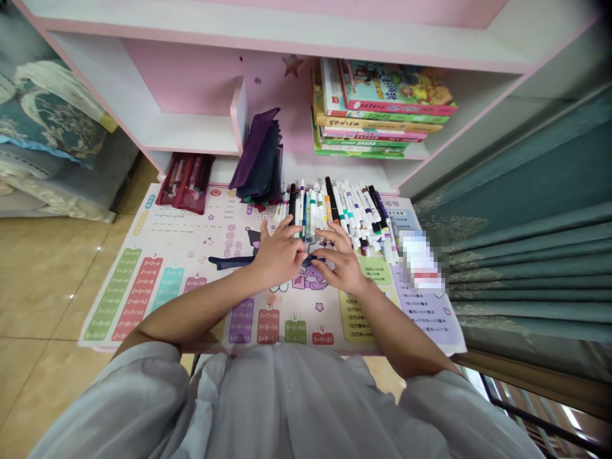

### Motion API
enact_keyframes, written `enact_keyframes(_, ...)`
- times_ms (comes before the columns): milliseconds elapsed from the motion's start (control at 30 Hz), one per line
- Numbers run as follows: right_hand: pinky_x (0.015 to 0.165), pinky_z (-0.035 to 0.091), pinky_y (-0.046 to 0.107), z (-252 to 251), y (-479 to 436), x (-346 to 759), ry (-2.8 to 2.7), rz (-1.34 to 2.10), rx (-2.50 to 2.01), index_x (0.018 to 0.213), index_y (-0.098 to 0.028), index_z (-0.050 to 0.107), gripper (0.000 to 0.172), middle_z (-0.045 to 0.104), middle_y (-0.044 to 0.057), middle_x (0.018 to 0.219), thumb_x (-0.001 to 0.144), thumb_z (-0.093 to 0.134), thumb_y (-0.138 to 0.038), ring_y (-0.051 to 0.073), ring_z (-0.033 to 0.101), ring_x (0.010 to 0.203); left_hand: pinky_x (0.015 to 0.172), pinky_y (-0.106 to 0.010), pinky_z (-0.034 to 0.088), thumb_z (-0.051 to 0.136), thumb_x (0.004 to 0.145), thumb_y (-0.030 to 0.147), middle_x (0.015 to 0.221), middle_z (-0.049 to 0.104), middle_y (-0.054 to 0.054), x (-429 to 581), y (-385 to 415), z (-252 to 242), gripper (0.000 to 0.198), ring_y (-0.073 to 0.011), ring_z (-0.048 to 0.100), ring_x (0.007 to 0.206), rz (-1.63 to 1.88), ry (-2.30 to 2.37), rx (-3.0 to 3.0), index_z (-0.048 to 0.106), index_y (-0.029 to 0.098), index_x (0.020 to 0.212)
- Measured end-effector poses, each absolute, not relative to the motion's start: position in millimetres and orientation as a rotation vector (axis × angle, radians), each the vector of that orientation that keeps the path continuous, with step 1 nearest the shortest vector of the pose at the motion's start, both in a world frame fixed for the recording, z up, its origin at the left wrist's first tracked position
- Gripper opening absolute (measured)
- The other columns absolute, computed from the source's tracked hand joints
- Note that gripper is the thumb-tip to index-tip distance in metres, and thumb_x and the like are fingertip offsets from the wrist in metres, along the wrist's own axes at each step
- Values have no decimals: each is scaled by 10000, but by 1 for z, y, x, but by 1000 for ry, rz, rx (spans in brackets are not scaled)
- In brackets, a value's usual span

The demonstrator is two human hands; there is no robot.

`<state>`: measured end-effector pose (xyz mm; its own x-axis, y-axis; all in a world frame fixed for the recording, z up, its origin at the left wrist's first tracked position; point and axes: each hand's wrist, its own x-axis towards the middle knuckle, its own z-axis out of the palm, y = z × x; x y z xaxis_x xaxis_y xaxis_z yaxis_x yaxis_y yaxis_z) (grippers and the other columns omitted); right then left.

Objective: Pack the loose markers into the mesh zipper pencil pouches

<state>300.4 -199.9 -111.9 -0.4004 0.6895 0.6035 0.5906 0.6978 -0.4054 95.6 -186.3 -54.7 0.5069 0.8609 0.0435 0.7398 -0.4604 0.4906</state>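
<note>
A narrow dark blue pouch (233,262), seen nearly edge-on, lies across the desk mat in front of me. My left hand (280,254) covers its middle, thumb and forefinger closed together near its right end. My right hand (342,258) pinches that right end between thumb and fingers, and the other fingers stretch forward. Just beyond my fingertips lies a wide heap of markers (354,207), mostly white with coloured bands and a few black ones. Behind my left hand, a stack of purple and dark pouches (258,156) leans against the shelf divider.
Two dark red mesh pouches (186,182) with pens inside lie at the back left. Stacked books (377,115) fill the right shelf. A pixelated white item (423,261) rests at the mat's right. The printed mat (162,223) covers the desk; a curtain (516,255) hangs at the right.
</note>
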Motion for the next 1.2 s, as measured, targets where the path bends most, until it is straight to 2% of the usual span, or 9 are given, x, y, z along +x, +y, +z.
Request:
enact_keyframes(233,1153,389,618,-109,-201,300,-2116,142,-959,860,-263,703,84,584,47,1348,873,628,-298,332,360,1448,1119,-827,99,582,894,204,1405,574,-78,95,-185,-53,172,-390,282,1489,329,1308,2323,656,196,739)
enact_keyframes(500,1153,376,628,-110,-200,301,-2111,144,-915,871,-253,703,67,576,54,1361,869,641,-278,343,365,1441,1148,-801,45,568,896,221,1409,571,-68,90,-182,-58,208,-389,268,1497,345,1255,2332,660,195,711)
enact_keyframes(767,1154,373,617,-108,-200,302,-2127,137,-935,861,-253,701,79,579,59,1352,875,633,-292,336,367,1437,1146,-800,105,595,886,205,1413,573,-77,90,-182,-49,184,-393,290,1488,246,1297,2326,644,185,710)
enact_keyframes(1000,1149,371,626,-108,-200,303,-2127,162,-953,851,-260,705,84,576,41,1367,871,637,-307,342,349,1446,1120,-829,101,576,883,193,1401,580,-93,87,-181,-51,197,-399,293,1484,269,1259,2362,631,189,694)
enact_keyframes(1200,1149,375,622,-109,-199,305,-2131,152,-958,842,-257,708,99,574,36,1371,873,636,-318,348,335,1456,1141,-808,96,569,877,198,1390,585,-84,85,-180,-52,191,-399,297,1482,250,1253,2364,646,187,703)
